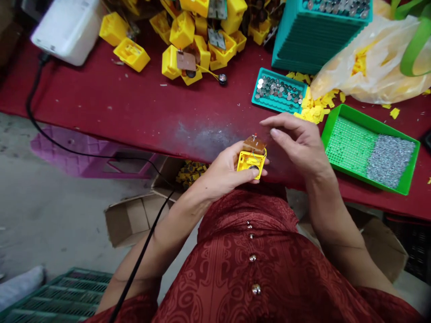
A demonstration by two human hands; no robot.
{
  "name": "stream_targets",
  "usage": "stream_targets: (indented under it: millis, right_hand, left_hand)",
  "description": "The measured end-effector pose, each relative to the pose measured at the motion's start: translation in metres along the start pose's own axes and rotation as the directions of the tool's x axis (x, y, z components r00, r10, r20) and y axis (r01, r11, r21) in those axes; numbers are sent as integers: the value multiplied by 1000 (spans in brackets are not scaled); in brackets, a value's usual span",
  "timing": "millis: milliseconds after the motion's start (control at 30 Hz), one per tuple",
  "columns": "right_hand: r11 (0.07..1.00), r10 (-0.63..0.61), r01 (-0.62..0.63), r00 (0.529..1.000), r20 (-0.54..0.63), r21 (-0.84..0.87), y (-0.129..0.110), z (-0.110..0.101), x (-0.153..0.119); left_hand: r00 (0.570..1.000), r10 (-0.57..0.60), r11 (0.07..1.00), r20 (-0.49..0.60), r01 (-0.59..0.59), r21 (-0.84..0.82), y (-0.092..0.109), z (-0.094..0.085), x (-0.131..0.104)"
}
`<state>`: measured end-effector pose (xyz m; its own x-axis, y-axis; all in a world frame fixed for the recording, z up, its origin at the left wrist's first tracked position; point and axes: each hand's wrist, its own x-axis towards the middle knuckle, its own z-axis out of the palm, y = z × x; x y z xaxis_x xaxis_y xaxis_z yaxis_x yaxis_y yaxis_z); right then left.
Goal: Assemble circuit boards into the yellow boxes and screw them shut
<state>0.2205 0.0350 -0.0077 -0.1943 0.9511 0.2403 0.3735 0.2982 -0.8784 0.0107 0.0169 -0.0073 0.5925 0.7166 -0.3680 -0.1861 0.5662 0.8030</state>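
My left hand (229, 168) is closed around a small yellow plastic housing (251, 162), open side up, at the table's front edge. My thumb presses near a round dark part (255, 169) inside it. From the housing's far side a brown circuit board (255, 144) sticks out, joined by thin wires. My right hand (298, 139) hovers just right of the board without touching it; its thumb and forefinger are apart, and nothing shows between them. Beyond it lies a teal tray (278, 107) of round metal discs, with loose yellow plastic pieces (314, 107) beside it.
A green tray (346, 168) with small metal parts is at the right. Behind stand stacked teal trays (303, 49) and a plastic bag (370, 67). More yellow housings (182, 31) are piled at the back. A black cable (84, 152) hangs from a white device (69, 31) across my left side.
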Motion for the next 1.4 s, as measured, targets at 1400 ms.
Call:
stream_targets:
  millis: [1400]
  right_hand:
    - [788,-460,470,879,127,-399,-64,16,-43]
  left_hand:
    - [995,-70,888,72,95,-451,2,-9,-7]
